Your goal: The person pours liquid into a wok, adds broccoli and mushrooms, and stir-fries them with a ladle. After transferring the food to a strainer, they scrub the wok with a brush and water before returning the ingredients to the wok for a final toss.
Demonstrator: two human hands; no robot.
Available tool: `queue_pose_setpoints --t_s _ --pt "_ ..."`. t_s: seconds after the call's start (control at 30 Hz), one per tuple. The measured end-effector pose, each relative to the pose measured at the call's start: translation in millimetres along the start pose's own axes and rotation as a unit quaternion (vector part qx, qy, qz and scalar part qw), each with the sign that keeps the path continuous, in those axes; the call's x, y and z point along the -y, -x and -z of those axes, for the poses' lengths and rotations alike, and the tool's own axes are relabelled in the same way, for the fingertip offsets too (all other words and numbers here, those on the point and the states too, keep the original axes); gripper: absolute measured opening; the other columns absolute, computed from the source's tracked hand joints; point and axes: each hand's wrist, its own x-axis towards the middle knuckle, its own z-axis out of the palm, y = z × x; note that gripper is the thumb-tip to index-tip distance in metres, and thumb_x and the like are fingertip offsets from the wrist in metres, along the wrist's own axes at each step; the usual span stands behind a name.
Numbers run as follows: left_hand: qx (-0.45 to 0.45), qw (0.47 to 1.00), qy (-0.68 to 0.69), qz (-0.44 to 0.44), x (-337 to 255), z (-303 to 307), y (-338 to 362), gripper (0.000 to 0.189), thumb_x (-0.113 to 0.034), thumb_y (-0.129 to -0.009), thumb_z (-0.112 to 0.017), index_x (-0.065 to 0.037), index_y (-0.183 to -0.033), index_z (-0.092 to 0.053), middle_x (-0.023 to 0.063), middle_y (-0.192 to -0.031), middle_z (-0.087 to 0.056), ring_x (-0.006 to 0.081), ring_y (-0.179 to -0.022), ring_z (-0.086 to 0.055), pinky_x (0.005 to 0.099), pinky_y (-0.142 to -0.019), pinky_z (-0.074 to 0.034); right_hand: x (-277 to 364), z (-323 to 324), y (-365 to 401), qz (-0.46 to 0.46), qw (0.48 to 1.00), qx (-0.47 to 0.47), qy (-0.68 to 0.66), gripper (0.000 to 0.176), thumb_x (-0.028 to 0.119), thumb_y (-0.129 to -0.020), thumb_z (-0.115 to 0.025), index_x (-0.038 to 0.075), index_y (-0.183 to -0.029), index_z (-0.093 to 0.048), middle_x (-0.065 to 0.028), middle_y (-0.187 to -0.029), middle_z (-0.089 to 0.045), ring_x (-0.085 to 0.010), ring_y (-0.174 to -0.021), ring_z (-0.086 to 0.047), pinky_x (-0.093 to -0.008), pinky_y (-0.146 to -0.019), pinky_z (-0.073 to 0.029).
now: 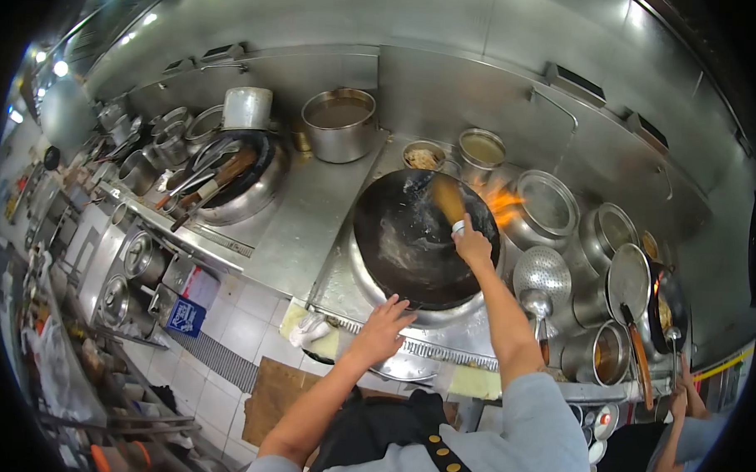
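A bamboo wok brush (448,200) with a pale band on its handle is gripped in my right hand (474,246). Its bristles, blurred by motion, point down into the far right part of a large black wok (398,253). Wet, shiny streaks cover the inside of the wok, which rests on the stove. My left hand (383,329) holds nothing, its fingers apart at the wok's near rim. Orange flames (504,203) flare just beyond the wok's right edge.
Right of the wok stand a lidded pot (547,200), a perforated skimmer (543,275) and a pot of brown liquid (610,361). A large stockpot (340,122) is at the back. Another person's hand (685,392) holds a ladle over a second wok at far right.
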Motion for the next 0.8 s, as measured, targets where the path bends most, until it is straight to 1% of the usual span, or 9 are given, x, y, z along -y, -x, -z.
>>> queue_pose_setpoints --t_s 0.07,0.17,0.37,0.47,0.5,0.53,0.57,0.63,0.8 --pt "-0.001 1.000 -0.014 0.026 -14 15 9 0.050 -0.008 -0.076 -0.068 -0.008 -0.125 -0.058 0.0179 -0.138 -0.046 0.0385 -0.134 -0.036 0.0495 -0.108 -0.033 17 -29 -25 -0.141 0.960 -0.131 -0.201 0.075 0.042 -0.090 -0.056 0.014 -0.150 -0.019 -0.0262 -0.104 -0.065 -0.0416 -0.094 -0.065 -0.0487 -0.082 -0.051" --pt "-0.002 0.999 0.003 0.034 -17 21 26 0.049 -0.010 -0.079 -0.067 -0.010 -0.127 -0.057 0.0177 -0.139 -0.045 0.0390 -0.133 -0.036 0.0501 -0.108 -0.032 64 -58 -48 -0.159 0.930 -0.104 -0.314 0.079 0.040 -0.088 -0.057 0.012 -0.149 -0.015 -0.0297 -0.105 -0.064 -0.0447 -0.095 -0.064 -0.0498 -0.083 -0.050" --pt "-0.061 0.990 0.077 0.102 -25 47 85 0.044 -0.005 -0.077 -0.068 -0.009 -0.120 -0.062 0.0169 -0.130 -0.052 0.0364 -0.125 -0.046 0.0440 -0.104 -0.038 96 -4 54 0.135 0.921 0.240 -0.275 0.080 0.041 -0.083 -0.062 0.014 -0.148 -0.024 -0.0229 -0.105 -0.061 -0.0372 -0.080 -0.066 -0.0468 -0.076 -0.054" --pt "-0.068 0.988 0.071 0.116 -17 55 99 0.040 -0.004 -0.077 -0.068 -0.007 -0.116 -0.063 0.0164 -0.128 -0.053 0.0356 -0.120 -0.049 0.0433 -0.102 -0.040 -39 -34 75 0.307 0.888 0.296 -0.173 0.076 0.052 -0.089 -0.058 0.008 -0.145 -0.032 -0.0160 -0.124 -0.052 -0.0300 -0.122 -0.049 -0.0409 -0.108 -0.033" --pt "-0.076 0.991 0.061 0.095 -18 53 88 0.040 -0.006 -0.077 -0.068 -0.006 -0.117 -0.062 0.0157 -0.123 -0.056 0.0354 -0.118 -0.051 0.0429 -0.101 -0.041 -69 10 73 0.218 0.858 0.437 -0.158 0.081 0.056 -0.084 -0.061 0.015 -0.148 -0.032 -0.0159 -0.149 -0.034 -0.0384 -0.127 -0.045 -0.0431 -0.108 -0.036" --pt "-0.071 0.991 0.070 0.090 -22 51 71 0.040 -0.006 -0.077 -0.068 -0.006 -0.117 -0.062 0.0157 -0.123 -0.056 0.0354 -0.118 -0.051 0.0429 -0.101 -0.041 -94 39 76 0.003 0.855 0.482 -0.193 0.069 0.053 -0.085 -0.062 0.020 -0.142 -0.041 -0.0137 -0.140 -0.046 -0.0372 -0.116 -0.056 -0.0464 -0.093 -0.049" --pt "-0.078 0.992 0.083 0.050 -29 48 47 0.040 -0.006 -0.078 -0.068 -0.006 -0.117 -0.062 0.0155 -0.121 -0.057 0.0358 -0.117 -0.051 0.0425 -0.101 -0.041 -129 34 54 -0.006 0.911 0.398 -0.111 0.060 0.049 -0.085 -0.063 0.022 -0.136 -0.047 -0.0152 -0.123 -0.061 -0.0349 -0.101 -0.064 -0.0448 -0.076 -0.056" --pt "-0.101 0.992 0.073 -0.024 -29 30 6 0.039 -0.006 -0.080 -0.066 -0.006 -0.118 -0.061 0.0151 -0.116 -0.060 0.0353 -0.113 -0.053 0.0424 -0.098 -0.042 -120 53 61 -0.015 0.982 0.090 0.165 0.063 0.039 -0.081 -0.065 0.023 -0.138 -0.044 -0.0199 -0.111 -0.066 -0.0352 -0.102 -0.065 -0.0448 -0.078 -0.053" --pt "-0.064 0.995 0.069 -0.034 4 -26 -41 0.020 -0.012 -0.084 -0.063 -0.003 -0.102 -0.064 0.0151 -0.097 -0.064 0.0329 -0.096 -0.058 0.0447 -0.086 -0.045 -107 73 139 -0.026 0.995 -0.085 0.049 0.071 0.045 -0.078 -0.067 0.033 -0.142 -0.039 -0.0159 -0.100 -0.069 -0.0367 -0.092 -0.067 -0.0477 -0.078 -0.052"
